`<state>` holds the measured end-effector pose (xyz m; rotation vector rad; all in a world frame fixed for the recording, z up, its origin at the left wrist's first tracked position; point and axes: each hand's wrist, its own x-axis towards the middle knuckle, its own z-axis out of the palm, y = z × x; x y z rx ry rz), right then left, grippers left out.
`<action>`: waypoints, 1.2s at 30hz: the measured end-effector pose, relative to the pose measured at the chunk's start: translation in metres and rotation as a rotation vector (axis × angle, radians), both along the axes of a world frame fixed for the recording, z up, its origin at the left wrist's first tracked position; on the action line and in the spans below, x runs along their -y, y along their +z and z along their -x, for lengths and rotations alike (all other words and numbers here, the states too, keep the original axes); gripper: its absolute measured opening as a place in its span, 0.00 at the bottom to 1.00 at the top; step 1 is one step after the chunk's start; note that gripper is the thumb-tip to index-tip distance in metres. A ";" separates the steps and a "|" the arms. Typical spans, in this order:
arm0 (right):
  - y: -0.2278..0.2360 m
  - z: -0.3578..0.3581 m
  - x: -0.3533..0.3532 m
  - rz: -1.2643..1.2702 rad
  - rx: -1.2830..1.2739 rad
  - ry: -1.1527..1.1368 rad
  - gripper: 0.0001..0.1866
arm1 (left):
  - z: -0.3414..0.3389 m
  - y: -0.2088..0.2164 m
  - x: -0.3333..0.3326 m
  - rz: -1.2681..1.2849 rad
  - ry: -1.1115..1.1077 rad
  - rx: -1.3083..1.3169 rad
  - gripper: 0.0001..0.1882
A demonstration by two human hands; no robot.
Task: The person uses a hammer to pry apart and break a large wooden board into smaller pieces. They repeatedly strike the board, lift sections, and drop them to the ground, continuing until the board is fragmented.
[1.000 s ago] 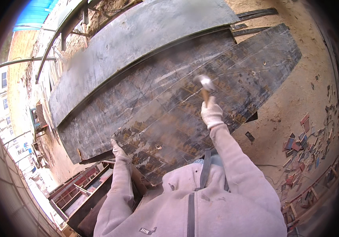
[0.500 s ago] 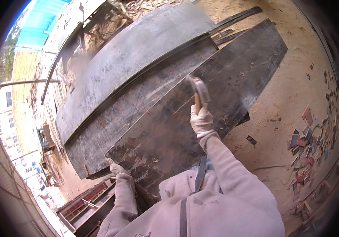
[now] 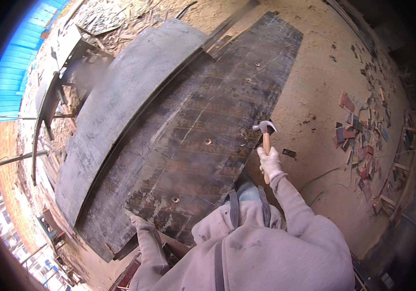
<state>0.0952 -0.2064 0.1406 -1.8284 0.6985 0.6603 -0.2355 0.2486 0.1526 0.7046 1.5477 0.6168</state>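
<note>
My right hand [image 3: 269, 162], in a white glove, grips the wooden handle of a claw hammer [image 3: 264, 129]. The steel head sits just past the right edge of a long dark worn plywood board [image 3: 208, 145]. My left hand [image 3: 137, 222], also gloved, presses on the board's near left corner. The board shows a few small round holes and lies tilted over other panels.
A large grey panel [image 3: 120, 102] lies to the left of the board, with dark timber strips [image 3: 227, 24] beyond. Sandy ground [image 3: 324, 97] lies to the right, with scattered red and blue scrap pieces [image 3: 358, 140]. A metal trestle [image 3: 53, 97] stands far left.
My right hand has swung the hammer from over the board's middle down to the right edge. The view has tilted, so the board now sits more to the left.
</note>
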 end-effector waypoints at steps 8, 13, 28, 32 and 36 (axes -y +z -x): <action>0.019 0.029 0.089 0.172 0.300 -0.100 0.19 | 0.021 -0.061 -0.039 0.052 -0.095 -0.013 0.36; 0.066 -0.036 0.086 0.023 0.106 -0.143 0.15 | 0.022 -0.074 -0.055 -0.276 -0.262 -0.599 0.35; -0.001 -0.240 0.107 -0.238 0.109 0.140 0.18 | -0.335 -0.012 0.143 -1.173 -1.254 -0.836 0.34; 0.008 -0.310 0.113 -0.186 0.026 0.068 0.19 | -0.420 -0.036 0.159 -1.168 -1.402 -0.875 0.39; -0.006 -0.346 0.130 -0.012 -0.026 0.126 0.21 | -0.469 -0.076 0.149 -0.963 -1.579 -1.085 0.52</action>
